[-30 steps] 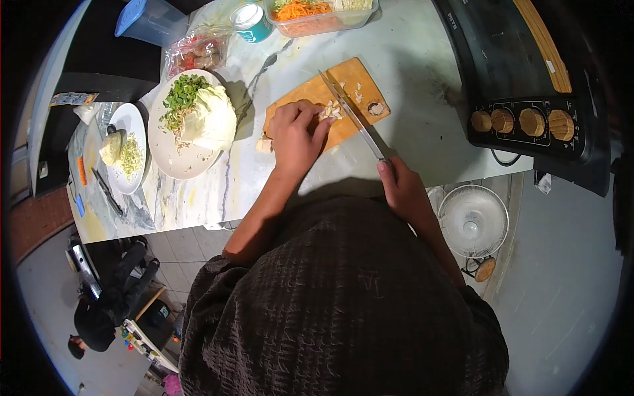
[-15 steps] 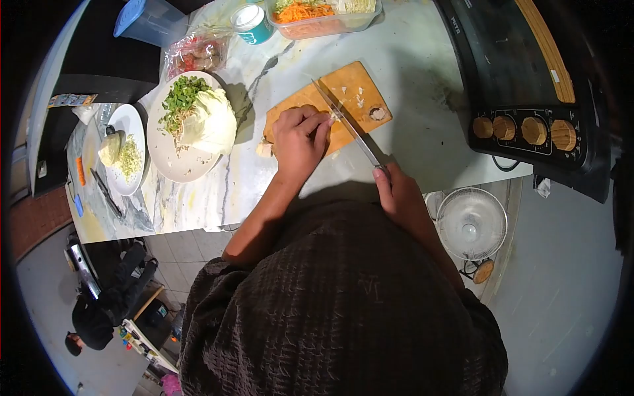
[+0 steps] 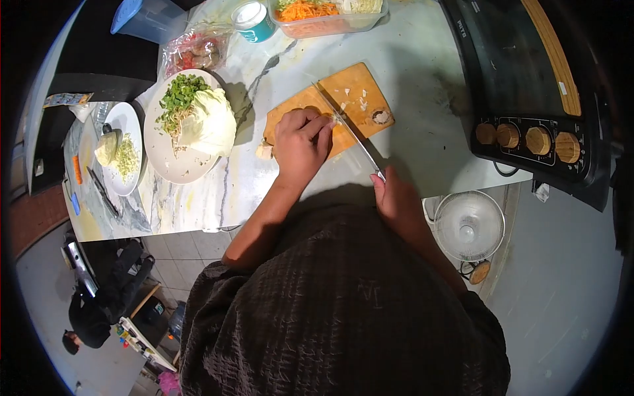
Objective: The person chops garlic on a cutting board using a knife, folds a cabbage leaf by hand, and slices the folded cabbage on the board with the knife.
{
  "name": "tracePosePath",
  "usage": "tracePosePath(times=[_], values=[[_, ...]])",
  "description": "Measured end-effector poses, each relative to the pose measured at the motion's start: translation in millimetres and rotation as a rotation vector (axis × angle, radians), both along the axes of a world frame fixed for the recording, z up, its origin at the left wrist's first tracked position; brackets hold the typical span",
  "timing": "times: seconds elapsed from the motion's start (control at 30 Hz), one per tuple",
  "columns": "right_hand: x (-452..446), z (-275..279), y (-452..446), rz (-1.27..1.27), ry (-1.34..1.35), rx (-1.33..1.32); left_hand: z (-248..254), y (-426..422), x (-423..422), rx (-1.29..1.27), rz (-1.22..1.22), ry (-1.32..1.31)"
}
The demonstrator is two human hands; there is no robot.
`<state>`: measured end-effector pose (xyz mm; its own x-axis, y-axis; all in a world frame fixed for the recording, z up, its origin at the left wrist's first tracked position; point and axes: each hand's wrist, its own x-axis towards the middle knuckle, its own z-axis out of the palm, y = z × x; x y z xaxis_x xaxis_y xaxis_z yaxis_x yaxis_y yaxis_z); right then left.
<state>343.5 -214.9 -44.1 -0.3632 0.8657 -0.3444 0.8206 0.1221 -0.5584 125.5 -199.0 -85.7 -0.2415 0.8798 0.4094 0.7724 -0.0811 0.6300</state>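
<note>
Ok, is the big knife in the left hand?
No, the right hand holds the knife, while the left hand is at the wooden cutting board.

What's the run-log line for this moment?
left hand: fingertips by blade, over cutting board | right hand: gripping knife, blade across board | pale chopped bits: on board | plate of greens: left of board

A black countertop oven [image 3: 518,63] with wood-toned knobs [image 3: 537,140] sits toward two o'clock. A white-topped teal tub [image 3: 253,25] stands at eleven o'clock, and a person in black [image 3: 90,321] is at eight o'clock
</note>
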Motion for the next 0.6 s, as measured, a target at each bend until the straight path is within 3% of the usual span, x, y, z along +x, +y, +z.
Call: tracePosePath(times=[0.37, 0.6], values=[[-6, -1, 6, 0.018, -0.146, -0.076, -1, 0, 3, 0.039, 0.019, 0.053], [5, -6, 10, 0.016, -0.069, -0.077, 0, -1, 3, 0.013, 0.026, 0.057]])
